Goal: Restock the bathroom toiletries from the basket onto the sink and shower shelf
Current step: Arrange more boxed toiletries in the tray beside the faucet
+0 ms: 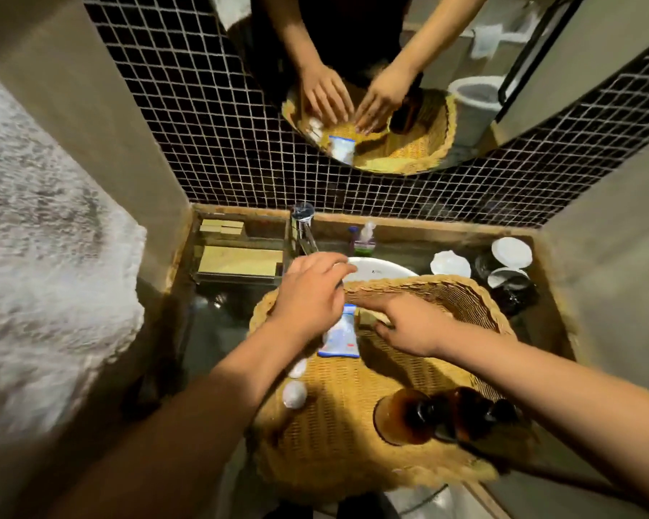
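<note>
Over the sink (384, 270), the woven basket (334, 447) was far from emptied: a blue-and-white packet (340, 336), two white round pieces (295, 394) and the amber bottles (409, 415) lay inside it. The left grip (310, 295) hovered released above the packet. The right grip (409, 325) reached a small tan bar (367, 318) beside it, its hold unclear. Nearly all the restocking seemed left to do.

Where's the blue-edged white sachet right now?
Head view, centre: the blue-edged white sachet lies in the woven wicker basket, between the left hand and right hand.
</note>
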A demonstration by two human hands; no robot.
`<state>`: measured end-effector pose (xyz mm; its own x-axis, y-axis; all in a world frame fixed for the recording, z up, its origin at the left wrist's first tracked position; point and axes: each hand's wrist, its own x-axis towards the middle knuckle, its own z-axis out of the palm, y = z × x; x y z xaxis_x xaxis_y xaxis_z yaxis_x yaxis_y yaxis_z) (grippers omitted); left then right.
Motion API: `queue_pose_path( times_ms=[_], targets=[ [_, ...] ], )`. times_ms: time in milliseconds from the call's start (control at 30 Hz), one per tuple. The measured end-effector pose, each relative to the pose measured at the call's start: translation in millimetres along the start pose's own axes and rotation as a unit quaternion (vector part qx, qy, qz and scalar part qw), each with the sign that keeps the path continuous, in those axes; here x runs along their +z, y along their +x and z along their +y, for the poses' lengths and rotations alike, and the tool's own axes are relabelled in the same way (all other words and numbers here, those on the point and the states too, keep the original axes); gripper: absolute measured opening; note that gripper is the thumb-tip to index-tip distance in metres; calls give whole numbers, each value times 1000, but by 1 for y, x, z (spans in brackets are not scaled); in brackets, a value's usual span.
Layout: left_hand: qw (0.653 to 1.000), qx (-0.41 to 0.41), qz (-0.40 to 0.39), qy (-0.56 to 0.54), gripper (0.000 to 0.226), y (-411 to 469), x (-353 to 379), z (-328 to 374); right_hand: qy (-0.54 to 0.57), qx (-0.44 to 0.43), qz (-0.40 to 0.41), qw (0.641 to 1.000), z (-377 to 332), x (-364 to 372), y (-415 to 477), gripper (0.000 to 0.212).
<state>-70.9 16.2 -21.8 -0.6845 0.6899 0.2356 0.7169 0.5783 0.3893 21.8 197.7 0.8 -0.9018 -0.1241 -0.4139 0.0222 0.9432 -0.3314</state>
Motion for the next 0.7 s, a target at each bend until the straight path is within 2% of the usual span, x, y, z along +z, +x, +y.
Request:
queue_pose_path(
  times_ms=[100, 167, 333, 433, 500, 567, 700],
  targets=[
    [995, 68, -75, 0, 42, -1, 25, 28, 2, 59, -13, 998, 27, 8, -11, 53],
    [988, 82, -133, 14, 44, 2, 44, 43, 9, 98, -21, 995, 46, 12, -13, 52],
    [960, 55, -262, 87, 57, 5, 90, 60, -27, 135, -69, 988, 86, 22, -11, 46],
    [943, 24, -312, 113, 67, 9, 112, 61, -57, 120, -92, 987, 99, 27, -6, 62],
    [931, -8, -347, 112, 74, 14, 123, 60, -80, 103, -89, 988, 106, 33, -1, 62],
    [940, 3, -322, 109, 74, 12, 126, 56, -109, 79, -67, 989, 103, 38, 2, 53],
    [972, 50, -215, 83, 54, 5, 136, 53, -147, 59, -36, 987, 106, 41, 4, 43]
  ],
)
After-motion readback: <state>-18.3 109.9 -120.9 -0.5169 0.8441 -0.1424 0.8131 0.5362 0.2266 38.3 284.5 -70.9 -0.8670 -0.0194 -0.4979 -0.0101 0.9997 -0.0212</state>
